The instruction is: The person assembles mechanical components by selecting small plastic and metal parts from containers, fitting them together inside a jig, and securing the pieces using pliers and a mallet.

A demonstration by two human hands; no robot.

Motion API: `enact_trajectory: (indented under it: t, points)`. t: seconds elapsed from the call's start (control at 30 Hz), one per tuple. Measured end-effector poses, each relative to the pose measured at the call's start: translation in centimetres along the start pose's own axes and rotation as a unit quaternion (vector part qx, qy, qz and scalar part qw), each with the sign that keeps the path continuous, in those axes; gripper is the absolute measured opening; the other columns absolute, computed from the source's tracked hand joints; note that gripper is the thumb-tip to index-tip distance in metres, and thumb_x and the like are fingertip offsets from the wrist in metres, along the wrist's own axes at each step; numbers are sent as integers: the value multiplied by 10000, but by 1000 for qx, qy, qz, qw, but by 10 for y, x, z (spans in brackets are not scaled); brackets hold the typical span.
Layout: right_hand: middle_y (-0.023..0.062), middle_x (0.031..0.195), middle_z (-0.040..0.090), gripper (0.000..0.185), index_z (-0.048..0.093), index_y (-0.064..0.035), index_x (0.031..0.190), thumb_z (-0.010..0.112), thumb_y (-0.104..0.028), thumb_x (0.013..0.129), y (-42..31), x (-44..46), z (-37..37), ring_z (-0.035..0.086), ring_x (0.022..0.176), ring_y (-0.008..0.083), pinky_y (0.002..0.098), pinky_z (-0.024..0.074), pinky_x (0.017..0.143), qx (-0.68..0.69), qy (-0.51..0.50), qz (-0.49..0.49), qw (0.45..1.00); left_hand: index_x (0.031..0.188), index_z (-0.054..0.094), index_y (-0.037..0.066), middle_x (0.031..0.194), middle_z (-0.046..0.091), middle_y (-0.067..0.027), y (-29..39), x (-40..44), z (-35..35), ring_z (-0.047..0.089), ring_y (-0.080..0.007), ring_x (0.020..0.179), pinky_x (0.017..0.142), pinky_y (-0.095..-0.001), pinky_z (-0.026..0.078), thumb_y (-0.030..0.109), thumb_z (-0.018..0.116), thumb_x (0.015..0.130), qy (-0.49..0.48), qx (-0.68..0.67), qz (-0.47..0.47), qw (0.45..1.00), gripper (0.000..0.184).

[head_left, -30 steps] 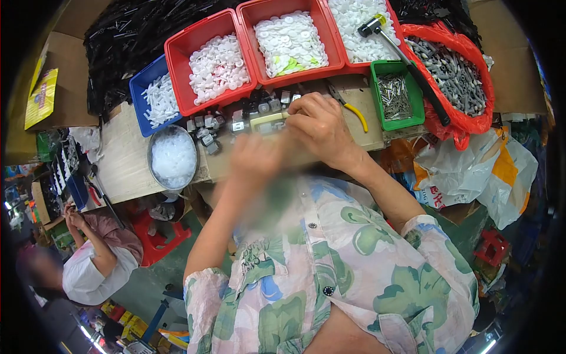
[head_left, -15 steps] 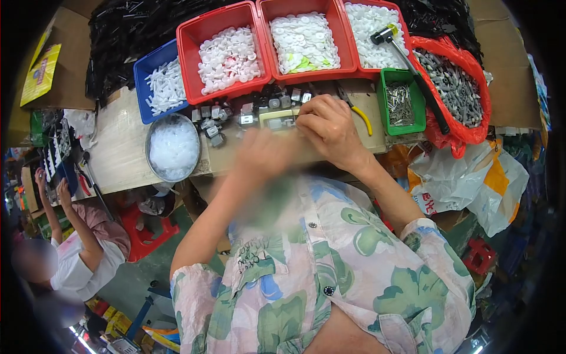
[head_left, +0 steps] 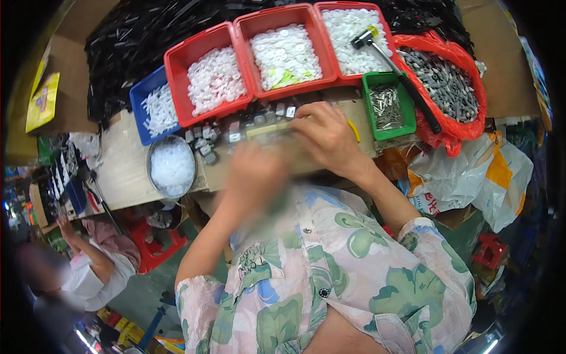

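My left hand (head_left: 256,174) is smeared by motion over the table's front edge, so its fingers and anything in them cannot be made out. My right hand (head_left: 330,138) has its fingers bent and drawn together at the right end of a cream-coloured block (head_left: 268,130); what they hold is hidden. Beyond and beside the block lie several small grey and black parts with square silvery faces (head_left: 206,141). Partly covered by my right hand is a tool with a yellow handle (head_left: 354,131).
Red bins (head_left: 244,88) of white plastic pieces line the back. Left are a blue bin (head_left: 138,112) and a metal bowl (head_left: 149,177); right are a green tray (head_left: 407,127) of metal pins, a hammer (head_left: 404,79) and a red bag (head_left: 480,88). A co-worker (head_left: 100,277) sits left.
The view has shifted, so the bins appear a little further left and lower. My left hand remains blurred, slightly lower; my right hand stays by the block. The co-worker's arms have lowered.
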State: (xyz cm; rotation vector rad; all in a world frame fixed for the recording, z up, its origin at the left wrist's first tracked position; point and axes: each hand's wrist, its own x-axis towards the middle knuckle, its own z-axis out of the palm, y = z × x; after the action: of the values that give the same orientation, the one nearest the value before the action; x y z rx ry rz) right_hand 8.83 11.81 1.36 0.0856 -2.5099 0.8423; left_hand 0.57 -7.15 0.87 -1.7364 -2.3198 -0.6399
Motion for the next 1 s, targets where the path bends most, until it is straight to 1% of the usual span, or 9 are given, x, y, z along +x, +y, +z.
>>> enact_trajectory:
  t: [0.1,0.2,0.27,0.3,0.37,0.6,0.83,0.97,1.0]
  points:
    - [104,959,623,145,655,-32,942,701,-50,805,19,-8,-37,618,911,298,415,479,772,-34,76,50,995,931,721,68,658,518,-24,-2,17,-9,501,-207,661,640,-359,378,97,793,760,10,-64,0,998,188]
    - [126,936,618,110,643,-15,921,686,-31,821,39,-23,-71,622,889,324,432,488,743,-110,96,114,983,889,717,61,658,518,-41,-8,53,-7,506,-225,681,645,-367,387,80,787,764,49,-94,24,994,144]
    - [146,905,602,88,645,-2,902,684,-34,829,51,-34,-81,614,889,343,451,484,747,-171,52,234,956,870,708,53,698,538,-64,-8,83,-6,519,-251,737,665,-385,409,73,760,785,52,-103,28,993,101]
    - [146,905,602,88,645,-2,902,684,-34,829,55,-40,-82,614,889,343,451,484,747,-177,53,236,954,870,708,53,698,538,-64,-9,98,-1,519,-251,737,665,-385,409,73,760,785,54,-108,31,992,101]
    - [153,881,587,106,657,-2,921,687,-41,827,62,-50,-81,608,874,354,462,482,732,-233,-12,226,946,868,714,49,755,565,-81,-10,128,12,539,-266,805,707,-404,432,78,747,788,62,-142,34,987,92]
    - [133,804,604,73,699,-5,858,704,-58,808,62,-44,-82,623,846,330,455,485,712,-220,1,225,949,838,757,75,866,647,-78,-10,197,65,575,-275,932,823,-404,462,59,716,754,12,-91,61,994,94]
    - [132,805,625,98,718,-1,874,715,-73,807,68,-54,-87,639,827,324,437,481,686,-178,36,252,951,824,760,79,864,665,-67,-14,210,82,583,-263,934,828,-401,459,73,720,729,-22,-54,109,992,104]
    - [135,824,651,90,712,7,877,719,-58,816,68,-57,-88,649,799,308,409,496,691,-133,97,243,956,837,748,64,826,657,-66,-18,210,84,582,-259,893,790,-393,467,87,726,758,0,-56,142,988,85]
    - [130,833,663,85,711,9,883,718,-52,825,66,-55,-89,657,788,287,385,504,690,-103,117,253,955,835,742,59,811,651,-70,-16,209,78,575,-260,859,769,-387,467,98,731,773,12,-144,97,985,74]
